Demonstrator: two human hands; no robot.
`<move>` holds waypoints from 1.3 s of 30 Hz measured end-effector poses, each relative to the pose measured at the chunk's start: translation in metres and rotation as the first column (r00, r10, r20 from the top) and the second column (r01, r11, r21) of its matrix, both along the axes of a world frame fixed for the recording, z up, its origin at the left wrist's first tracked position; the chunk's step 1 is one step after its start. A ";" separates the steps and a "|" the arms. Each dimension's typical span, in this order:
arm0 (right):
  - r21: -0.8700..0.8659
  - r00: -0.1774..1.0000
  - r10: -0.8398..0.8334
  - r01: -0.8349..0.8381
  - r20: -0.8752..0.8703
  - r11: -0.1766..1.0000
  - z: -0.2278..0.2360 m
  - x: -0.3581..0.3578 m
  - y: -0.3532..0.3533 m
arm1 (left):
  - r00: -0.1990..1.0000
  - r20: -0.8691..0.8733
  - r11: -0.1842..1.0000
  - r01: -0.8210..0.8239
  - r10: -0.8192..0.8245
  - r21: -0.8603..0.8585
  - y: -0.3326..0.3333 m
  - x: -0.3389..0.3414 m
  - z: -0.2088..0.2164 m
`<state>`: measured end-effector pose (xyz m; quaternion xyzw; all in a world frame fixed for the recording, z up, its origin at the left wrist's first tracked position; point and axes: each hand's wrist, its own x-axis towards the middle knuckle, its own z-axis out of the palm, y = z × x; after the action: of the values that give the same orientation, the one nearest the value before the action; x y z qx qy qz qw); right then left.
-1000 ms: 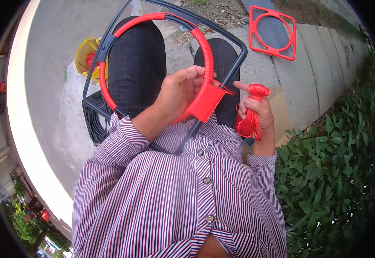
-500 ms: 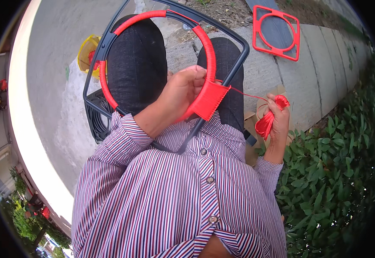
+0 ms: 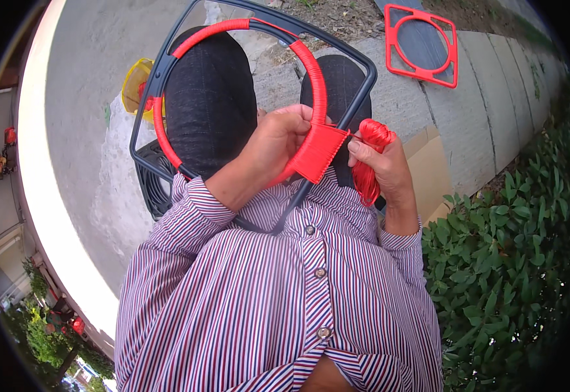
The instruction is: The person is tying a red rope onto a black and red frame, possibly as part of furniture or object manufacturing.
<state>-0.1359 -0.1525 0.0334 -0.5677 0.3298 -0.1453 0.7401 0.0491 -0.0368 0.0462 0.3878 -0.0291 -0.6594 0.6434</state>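
Black frame with red-wrapped ring (image 3: 315,78): around left hand (image 3: 279,137), left of right hand (image 3: 389,166). Left hand pinches ring from inside; right hand closed around red cord bundle (image 3: 376,133). Frame probably light, stiff; cord soft, maybe slippery. Good hold: bare bars (image 3: 360,98).

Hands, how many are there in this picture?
2: the left hand holding the red-wrapped ring, and the right hand around the red cord bundle. Some fingers are hidden; no other hand shows.
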 end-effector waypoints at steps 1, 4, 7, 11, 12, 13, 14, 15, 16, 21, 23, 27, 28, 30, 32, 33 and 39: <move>-0.003 1.000 -0.001 0.001 0.004 1.000 -0.002 -0.001 0.000 | 1.000 0.001 1.000 0.000 0.000 -0.002 0.000 0.000 0.000; 0.047 0.996 -0.084 0.083 0.038 0.996 -0.004 -0.005 0.002 | 1.000 0.020 1.000 0.005 -0.005 0.004 -0.001 -0.001 0.001; 0.051 0.994 -0.084 0.080 0.067 0.995 -0.008 -0.008 0.003 | 0.999 0.038 1.000 0.002 -0.002 0.007 -0.001 -0.003 0.000; 0.040 0.995 -0.084 0.082 0.048 0.996 -0.007 -0.009 0.003 | 0.999 0.041 1.000 -0.003 0.003 0.006 -0.002 -0.006 0.001; 0.034 0.996 -0.078 0.077 0.034 0.996 -0.008 -0.009 0.003 | 0.999 0.039 1.000 -0.002 0.002 0.007 -0.004 -0.006 0.002; 0.029 0.997 -0.072 0.071 0.019 0.997 -0.008 -0.009 0.003 | 0.999 0.048 1.000 0.004 -0.005 0.018 -0.005 -0.005 0.003; 0.030 0.997 -0.072 0.072 0.015 0.997 -0.010 -0.008 0.003 | 0.998 0.056 1.000 0.009 -0.011 0.030 -0.007 -0.005 0.003; 0.022 0.997 -0.068 0.067 0.021 0.997 -0.010 -0.009 0.003 | 0.998 0.062 1.000 0.010 -0.012 0.028 -0.009 -0.006 0.004; 0.013 0.998 -0.063 0.063 0.026 0.998 -0.010 -0.010 0.003 | 0.995 0.095 0.999 0.012 -0.016 0.041 -0.012 -0.006 0.005; 0.012 0.998 -0.063 0.063 -0.007 0.998 -0.006 -0.015 0.009 | 0.993 0.120 0.998 0.001 -0.008 0.060 -0.017 -0.007 -0.006; 0.020 0.998 -0.047 0.048 -0.035 0.999 -0.007 -0.020 0.013 | 0.996 0.087 0.997 0.003 -0.010 0.081 -0.017 -0.006 -0.011; -0.080 0.994 -0.066 0.060 -0.085 0.995 -0.006 -0.025 0.020 | 0.999 -0.047 1.000 -0.009 0.009 -0.002 -0.010 -0.007 -0.001; -0.034 0.993 -0.103 0.101 -0.058 0.994 -0.009 -0.026 0.018 | 0.997 -0.071 1.000 -0.011 0.009 -0.016 -0.009 -0.007 0.000; 0.008 0.990 -0.140 0.140 -0.028 0.990 -0.009 -0.025 0.017 | 0.996 -0.093 0.999 -0.014 0.011 -0.037 -0.007 -0.007 0.000; -0.047 0.995 -0.092 0.090 -0.040 0.995 -0.006 -0.024 0.020 | 0.997 -0.082 0.992 -0.006 -0.004 -0.123 -0.005 -0.006 0.000; -0.053 0.995 -0.092 0.090 -0.039 0.995 -0.007 -0.026 0.020 | 0.997 -0.082 0.992 -0.006 -0.005 -0.129 -0.004 -0.006 0.001; -0.077 0.992 -0.096 0.089 -0.085 0.993 -0.004 -0.032 0.021 | 0.988 0.130 0.996 0.088 -0.086 -0.011 0.000 -0.013 0.028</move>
<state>-0.1681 -0.1314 0.0297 -0.5843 0.3829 -0.1661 0.6960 0.0362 -0.0368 0.0742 0.4228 -0.0933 -0.6600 0.6139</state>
